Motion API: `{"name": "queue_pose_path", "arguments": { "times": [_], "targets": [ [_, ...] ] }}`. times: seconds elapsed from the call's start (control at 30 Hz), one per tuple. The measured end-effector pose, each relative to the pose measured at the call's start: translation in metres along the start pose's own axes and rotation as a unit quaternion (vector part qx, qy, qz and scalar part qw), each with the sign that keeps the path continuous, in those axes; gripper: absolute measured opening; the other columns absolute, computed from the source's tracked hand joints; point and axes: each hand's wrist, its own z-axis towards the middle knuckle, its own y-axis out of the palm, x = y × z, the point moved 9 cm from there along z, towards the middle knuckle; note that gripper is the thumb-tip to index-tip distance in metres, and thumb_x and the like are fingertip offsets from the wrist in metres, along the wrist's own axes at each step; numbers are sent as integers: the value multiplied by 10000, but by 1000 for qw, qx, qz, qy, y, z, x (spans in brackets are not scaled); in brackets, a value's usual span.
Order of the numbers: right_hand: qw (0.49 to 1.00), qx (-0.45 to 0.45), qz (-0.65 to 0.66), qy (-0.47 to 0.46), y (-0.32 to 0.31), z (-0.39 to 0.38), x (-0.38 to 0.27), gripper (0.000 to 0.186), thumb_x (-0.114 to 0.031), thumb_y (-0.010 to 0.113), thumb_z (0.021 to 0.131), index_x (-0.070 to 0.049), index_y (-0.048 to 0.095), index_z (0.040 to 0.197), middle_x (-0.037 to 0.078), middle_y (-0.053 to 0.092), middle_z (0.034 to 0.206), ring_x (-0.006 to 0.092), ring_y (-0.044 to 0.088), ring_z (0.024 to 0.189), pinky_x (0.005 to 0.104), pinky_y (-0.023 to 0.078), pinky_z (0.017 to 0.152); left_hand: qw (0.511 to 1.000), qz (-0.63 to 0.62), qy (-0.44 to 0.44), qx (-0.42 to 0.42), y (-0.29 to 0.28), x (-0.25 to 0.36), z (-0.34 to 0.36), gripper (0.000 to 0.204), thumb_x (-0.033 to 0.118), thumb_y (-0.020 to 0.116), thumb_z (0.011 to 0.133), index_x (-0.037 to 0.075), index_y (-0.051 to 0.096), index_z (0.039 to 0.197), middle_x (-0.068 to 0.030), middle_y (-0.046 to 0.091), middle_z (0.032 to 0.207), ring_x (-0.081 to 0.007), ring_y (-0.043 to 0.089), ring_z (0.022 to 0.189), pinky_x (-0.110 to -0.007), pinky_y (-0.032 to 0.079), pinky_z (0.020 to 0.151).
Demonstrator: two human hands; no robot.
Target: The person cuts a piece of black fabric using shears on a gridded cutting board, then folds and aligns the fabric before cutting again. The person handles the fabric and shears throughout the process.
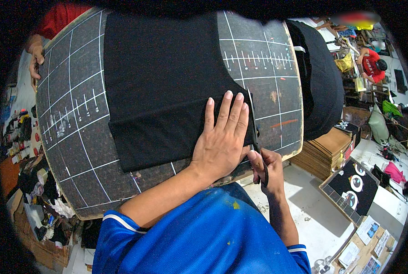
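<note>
A folded piece of black fabric point(160, 73) lies on a dark board point(83, 148) marked with a white grid and scales. My left hand point(222, 134) is spread flat on the fabric near its lower right edge, fingers pointing away from me. Just right of it, my right hand point(271, 171) is closed around the dark handle of a pair of scissors point(264, 175). The blades point away from me along the fabric's right edge and are hard to make out against the black cloth.
Another person's hand point(36, 61) rests at the board's far left edge. More black cloth point(320, 82) lies beyond the right edge. Brown stacked sheets point(320, 153) stand below it. A printed black panel point(352, 187) lies at lower right. Farther off sits a person in red point(372, 64).
</note>
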Motion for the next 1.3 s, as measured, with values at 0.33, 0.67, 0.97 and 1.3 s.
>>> {"name": "queue_pose_path", "arguments": {
  "times": [0.33, 0.67, 0.97, 1.3],
  "targets": [
    [996, -76, 38, -25, 3, -6, -6, 693, -755, 645, 956, -76, 606, 822, -7, 543, 635, 106, 542, 538, 267, 428, 519, 1000, 12, -4, -8, 0, 0, 1, 1020, 453, 803, 838, -89, 396, 1600, -252, 262, 1755, -441, 164, 1652, -683, 98, 1309],
    [999, -41, 19, -31, 1, -1, -7, 651, -697, 671, 974, -74, 603, 800, -15, 532, 658, 87, 517, 526, 260, 398, 482, 1000, 12, 4, 5, -1, 1, 1, 969, 434, 783, 857, -90, 420, 1587, -253, 291, 1744, -446, 177, 1647, -687, 104, 1307],
    [1000, -14, 13, -6, 1, -2, 1, 587, -592, 744, 987, -79, 581, 752, -24, 529, 645, 72, 477, 476, 259, 363, 439, 1000, 9, 3, -5, 0, 0, 1, 964, 438, 755, 890, -90, 386, 1607, -255, 262, 1753, -450, 159, 1651, -689, 95, 1307],
    [999, -20, 23, -22, -1, 0, -10, 457, -499, 796, 980, -61, 708, 886, -48, 565, 638, 51, 479, 504, 248, 361, 462, 1000, 13, 2, -4, -1, 1, 1, 969, 434, 763, 881, -87, 388, 1607, -252, 265, 1754, -445, 166, 1650, -687, 99, 1307]
  ]
}}
